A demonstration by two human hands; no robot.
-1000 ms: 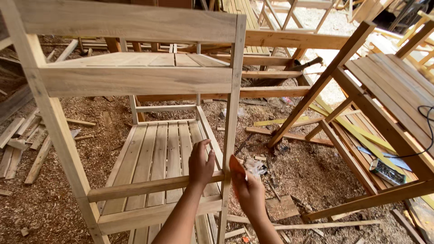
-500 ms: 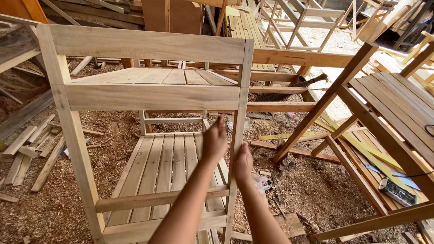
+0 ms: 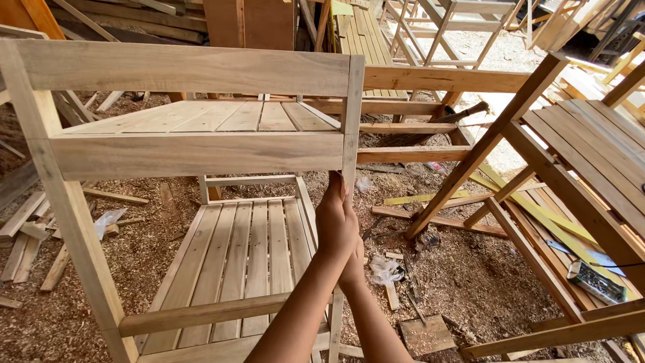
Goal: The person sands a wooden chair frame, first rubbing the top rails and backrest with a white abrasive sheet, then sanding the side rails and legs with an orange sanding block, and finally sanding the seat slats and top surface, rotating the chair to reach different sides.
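A bare wooden shelf frame [image 3: 181, 70] stands in front of me, with a slatted upper shelf [image 3: 222, 117] and a slatted lower shelf [image 3: 242, 249]. Both my arms reach up to its right front post [image 3: 351, 121], just below the upper shelf rail. My left hand [image 3: 334, 225] is wrapped against the post, back towards me, fingertips pointing up along the wood. My right hand [image 3: 356, 269] sits just behind and below it, mostly hidden by the left hand. I cannot see what, if anything, it holds.
A second slatted wooden frame [image 3: 578, 154] leans at the right, with a small dark tool [image 3: 594, 281] lying under it. Sawdust [image 3: 457, 269] covers the ground. Loose offcuts [image 3: 27, 249] lie at the left and a flat wood block [image 3: 426, 333] sits near my feet. More frames stand behind.
Both hands rose from the lower shelf rail up the right front post and came together. The reddish piece seen in my right hand earlier is no longer visible.
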